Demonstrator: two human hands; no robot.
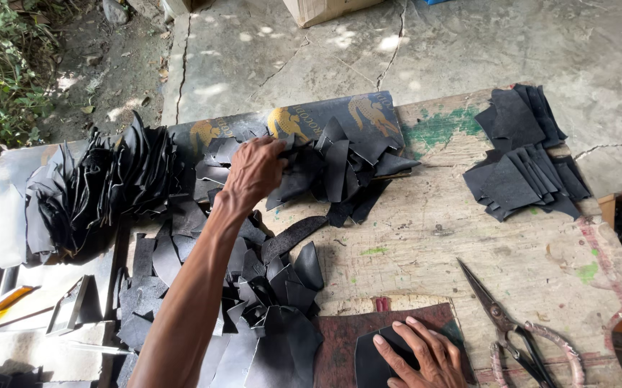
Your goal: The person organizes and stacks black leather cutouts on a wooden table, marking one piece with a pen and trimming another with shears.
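Note:
My left hand (255,171) reaches forward across the worn wooden table (455,244). Its fingers are closed on a black leather piece (293,179) at the edge of a loose heap of black offcuts (347,162). My right hand (426,353) lies flat, fingers spread, at the near edge. It presses on a rounded black leather piece (370,363) that rests on a dark red mat (340,338). More black offcuts (275,287) lie scattered under and beside my left forearm.
Scissors (519,338) with wrapped handles lie right of my right hand. A stack of cut black pieces (523,154) sits at the far right. A pile of folded leather (102,187) is at the left. A dark sheet with gold animal prints (368,108) lies under the heap.

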